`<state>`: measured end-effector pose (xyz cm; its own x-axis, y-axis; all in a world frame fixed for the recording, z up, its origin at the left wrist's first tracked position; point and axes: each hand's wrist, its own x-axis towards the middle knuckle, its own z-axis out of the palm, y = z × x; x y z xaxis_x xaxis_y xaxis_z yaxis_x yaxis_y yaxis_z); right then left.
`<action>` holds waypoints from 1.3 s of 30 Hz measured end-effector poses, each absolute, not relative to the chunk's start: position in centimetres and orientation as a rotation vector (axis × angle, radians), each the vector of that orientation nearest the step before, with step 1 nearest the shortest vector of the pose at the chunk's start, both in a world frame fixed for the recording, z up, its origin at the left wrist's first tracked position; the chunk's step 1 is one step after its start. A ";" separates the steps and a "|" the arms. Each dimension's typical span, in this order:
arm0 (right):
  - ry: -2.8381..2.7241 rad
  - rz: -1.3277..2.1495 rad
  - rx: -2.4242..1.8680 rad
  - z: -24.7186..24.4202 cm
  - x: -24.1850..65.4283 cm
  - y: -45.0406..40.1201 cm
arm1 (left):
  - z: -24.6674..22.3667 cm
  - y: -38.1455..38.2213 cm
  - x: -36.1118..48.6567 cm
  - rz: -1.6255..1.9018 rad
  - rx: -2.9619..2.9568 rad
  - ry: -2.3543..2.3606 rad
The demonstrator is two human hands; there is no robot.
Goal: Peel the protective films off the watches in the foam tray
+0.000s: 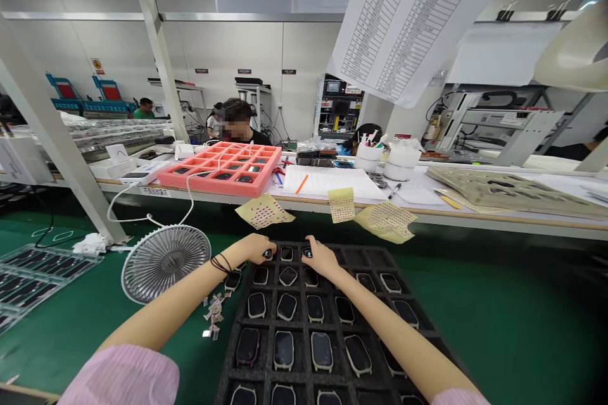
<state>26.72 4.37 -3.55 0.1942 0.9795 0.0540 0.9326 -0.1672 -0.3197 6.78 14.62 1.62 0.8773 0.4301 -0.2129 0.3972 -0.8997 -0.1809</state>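
Note:
A black foam tray (270,304) with square compartments lies before me, many of them holding smartwatch cases without straps, such as a watch case (284,349) near the front. At the tray's far left corner my left hand (256,248) is closed on a watch case (268,254) whose screen shows light marks. My right hand (323,259) grips another watch case (308,253) with a lit screen in the far row. Between the two hands a dark watch case (286,254) sits in its compartment. My fingers partly cover both held watches.
Left of the tray are a grey fan (166,263), small paper-like scraps (215,313) and a loose watch case (232,280). A shelf (304,201) above the far side carries a pink foam tray (221,168), papers and white containers. Yellow sticker sheets (341,205) hang from its edge. Co-workers sit beyond.

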 end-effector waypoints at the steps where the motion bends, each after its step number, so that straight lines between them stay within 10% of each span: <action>1: -1.814 0.237 -2.191 -3.6 26.7 4.4 | 1.6 14.6 6.8 0.375 -2.916 -0.646; 39: -1.772 0.255 -2.216 -3.4 26.6 4.2 | 1.4 14.7 6.8 0.356 -2.931 -0.676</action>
